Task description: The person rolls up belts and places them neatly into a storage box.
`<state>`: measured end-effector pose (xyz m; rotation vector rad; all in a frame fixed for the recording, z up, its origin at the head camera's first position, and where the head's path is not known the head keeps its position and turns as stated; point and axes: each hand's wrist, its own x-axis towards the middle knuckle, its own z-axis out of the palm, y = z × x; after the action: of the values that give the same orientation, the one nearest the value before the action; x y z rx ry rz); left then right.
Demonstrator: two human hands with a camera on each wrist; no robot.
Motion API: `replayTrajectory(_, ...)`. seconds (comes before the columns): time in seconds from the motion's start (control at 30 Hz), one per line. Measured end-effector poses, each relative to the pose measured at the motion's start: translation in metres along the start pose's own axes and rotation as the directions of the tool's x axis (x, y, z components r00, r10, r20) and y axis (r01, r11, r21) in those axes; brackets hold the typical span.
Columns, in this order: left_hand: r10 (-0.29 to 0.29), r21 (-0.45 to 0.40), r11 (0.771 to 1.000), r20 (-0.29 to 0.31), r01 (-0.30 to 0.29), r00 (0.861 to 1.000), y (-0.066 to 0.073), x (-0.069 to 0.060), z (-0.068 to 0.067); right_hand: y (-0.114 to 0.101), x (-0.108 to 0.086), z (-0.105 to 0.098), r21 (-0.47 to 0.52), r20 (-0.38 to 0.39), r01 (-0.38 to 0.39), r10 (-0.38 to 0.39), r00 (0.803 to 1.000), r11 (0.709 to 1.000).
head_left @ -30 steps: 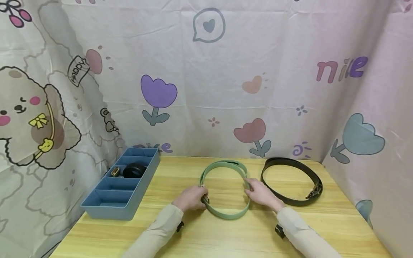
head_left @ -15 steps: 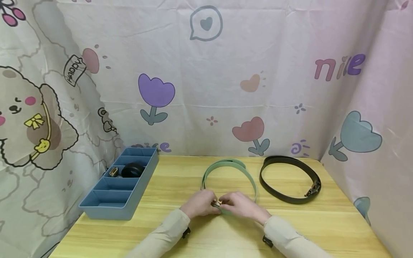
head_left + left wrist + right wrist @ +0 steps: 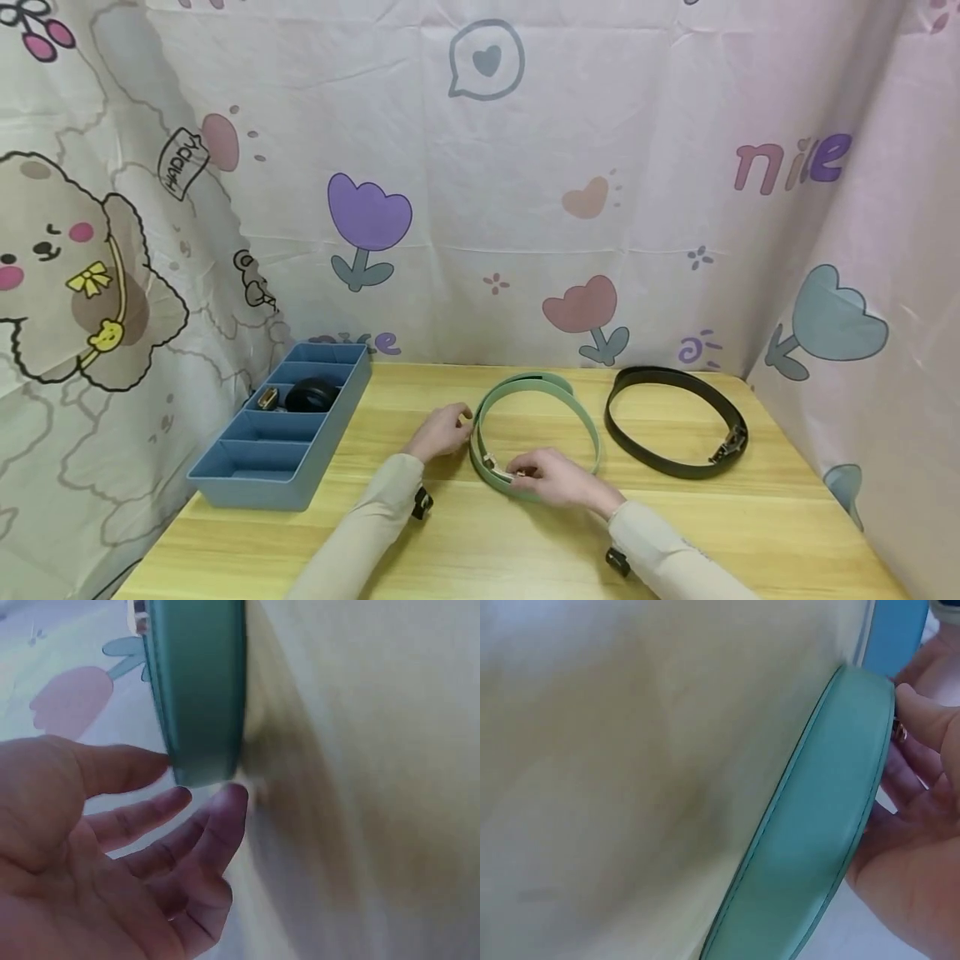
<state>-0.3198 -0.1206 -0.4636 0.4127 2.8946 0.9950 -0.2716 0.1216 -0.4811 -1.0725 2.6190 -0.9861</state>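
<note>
A green belt [image 3: 517, 387] is curled into a loop, standing on its edge on the wooden table in the head view. Its gold-coloured buckle [image 3: 489, 463] shows at the front left of the loop. There my right hand [image 3: 555, 477] pinches the strap, with the thumb outside and the fingers behind it, as the right wrist view shows. At the loop's left side is my left hand [image 3: 437, 433], its fingers loosely bent. In the left wrist view the thumb [image 3: 124, 766] reaches the belt's edge, and the fingers lie apart around its outer side.
To the right stands a looped black belt [image 3: 678, 470] with a dark metal buckle [image 3: 727, 446]. A blue-grey divided box [image 3: 318, 454] at the left holds a rolled black belt [image 3: 311, 395]. A patterned cloth [image 3: 480, 167] hangs behind the table [image 3: 495, 550].
Both hands came together at the buckle at the loop's front. Since then my left hand has let go there and moved back to the loop's left side, leaving the buckle visible.
</note>
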Motion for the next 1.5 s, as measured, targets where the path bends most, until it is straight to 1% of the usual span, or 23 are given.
replayTrajectory(0.07, -0.008, -0.058, 0.998, 0.034, 0.009, 0.999, -0.003, 0.002, 0.001, 0.003, 0.000, -0.003, 0.025, -0.001, -0.005, 0.005, 1.000, 1.000)
replayTrajectory(0.13, -0.014, -0.084, 0.996, 0.042, 0.017, 0.999, -0.003, 0.004, 0.001, 0.005, 0.000, -0.009, 0.032, -0.014, -0.007, 0.007, 1.000, 0.999)
replayTrajectory(0.2, -0.018, -0.086, 0.996, 0.045, 0.022, 0.999, -0.002, 0.005, 0.000, 0.009, 0.000, -0.015, 0.021, -0.039, -0.023, 0.024, 0.999, 1.000)
replayTrajectory(0.27, -0.006, -0.069, 0.998, 0.045, 0.009, 0.999, -0.001, 0.006, -0.001, 0.013, 0.002, -0.022, -0.024, -0.084, -0.031, 0.029, 0.996, 0.999)
replayTrajectory(0.33, 0.003, -0.043, 0.999, 0.047, -0.001, 0.999, 0.000, 0.006, -0.002, 0.019, 0.005, -0.028, -0.082, -0.145, -0.053, 0.041, 0.989, 0.995)
replayTrajectory(0.4, 0.017, -0.023, 1.000, 0.043, -0.016, 0.999, -0.002, 0.006, -0.002, 0.024, 0.007, -0.034, -0.137, -0.209, -0.092, 0.062, 0.976, 0.986)
replayTrajectory(0.43, 0.020, -0.014, 1.000, 0.042, -0.020, 0.999, -0.003, 0.005, -0.002, 0.027, 0.008, -0.037, -0.161, -0.244, -0.113, 0.071, 0.967, 0.980)
replayTrajectory(0.47, 0.029, -0.011, 1.000, 0.042, -0.029, 0.999, -0.004, 0.005, -0.002, 0.030, 0.008, -0.040, -0.169, -0.272, -0.147, 0.097, 0.957, 0.975)
replayTrajectory(0.5, 0.032, -0.012, 0.999, 0.048, -0.032, 0.998, -0.005, 0.004, -0.002, 0.033, 0.009, -0.042, -0.174, -0.301, -0.182, 0.124, 0.946, 0.968)
replayTrajectory(0.6, 0.076, -0.005, 0.997, 0.077, -0.076, 0.994, -0.008, 0.003, -0.001, 0.042, 0.010, -0.051, -0.189, -0.373, -0.277, 0.192, 0.908, 0.942)
replayTrajectory(0.67, 0.130, 0.016, 0.991, 0.102, -0.132, 0.986, -0.008, 0.002, -0.001, 0.049, 0.011, -0.056, -0.205, -0.407, -0.312, 0.209, 0.889, 0.928)
replayTrajectory(0.7, 0.153, 0.032, 0.987, 0.109, -0.157, 0.982, -0.008, 0.002, -0.001, 0.052, 0.012, -0.058, -0.217, -0.424, -0.315, 0.201, 0.883, 0.924)
replayTrajectory(0.77, 0.187, 0.064, 0.979, 0.113, -0.195, 0.976, -0.008, 0.001, 0.000, 0.056, 0.013, -0.060, -0.224, -0.442, -0.313, 0.190, 0.877, 0.923)
replayTrajectory(0.83, 0.168, 0.122, 0.977, 0.083, -0.177, 0.982, -0.007, -0.001, 0.001, 0.060, 0.016, -0.061, -0.241, -0.435, -0.287, 0.161, 0.886, 0.927)
replayTrajectory(0.87, 0.146, 0.155, 0.976, 0.059, -0.153, 0.988, -0.006, -0.003, 0.001, 0.062, 0.017, -0.061, -0.240, -0.427, -0.276, 0.154, 0.891, 0.931)
replayTrajectory(0.9, 0.112, 0.186, 0.975, 0.038, -0.117, 0.993, -0.005, -0.005, 0.001, 0.063, 0.018, -0.060, -0.247, -0.422, -0.267, 0.144, 0.895, 0.932)
replayTrajectory(0.97, 0.048, 0.252, 0.967, -0.003, -0.046, 0.999, -0.001, -0.009, 0.000, 0.065, 0.021, -0.060, -0.252, -0.396, -0.254, 0.139, 0.907, 0.934)
replayTrajectory(1.03, -0.011, 0.310, 0.951, -0.027, 0.019, 1.000, 0.002, -0.014, -0.002, 0.066, 0.022, -0.060, -0.262, -0.376, -0.242, 0.131, 0.917, 0.934)
replayTrajectory(1.1, -0.050, 0.350, 0.935, -0.033, 0.058, 0.998, 0.005, -0.018, -0.003, 0.066, 0.023, -0.061, -0.269, -0.370, -0.238, 0.128, 0.920, 0.933)
replayTrajectory(1.2, -0.068, 0.410, 0.909, -0.042, 0.080, 0.997, 0.005, -0.019, -0.004, 0.068, 0.023, -0.063, -0.265, -0.354, -0.229, 0.127, 0.927, 0.937)
replayTrajectory(1.33, -0.071, 0.436, 0.896, -0.051, 0.086, 0.996, -0.006, -0.018, -0.004, 0.077, 0.022, -0.067, -0.260, -0.344, -0.230, 0.133, 0.930, 0.938)
replayTrajectory(1.4, -0.109, 0.424, 0.897, -0.053, 0.121, 0.993, -0.012, -0.018, -0.006, 0.083, 0.021, -0.069, -0.249, -0.335, -0.242, 0.152, 0.930, 0.938)
replayTrajectory(1.5, -0.157, 0.403, 0.897, -0.090, 0.181, 0.983, -0.018, -0.019, -0.012, 0.091, 0.021, -0.073, -0.237, -0.330, -0.271, 0.185, 0.926, 0.933)
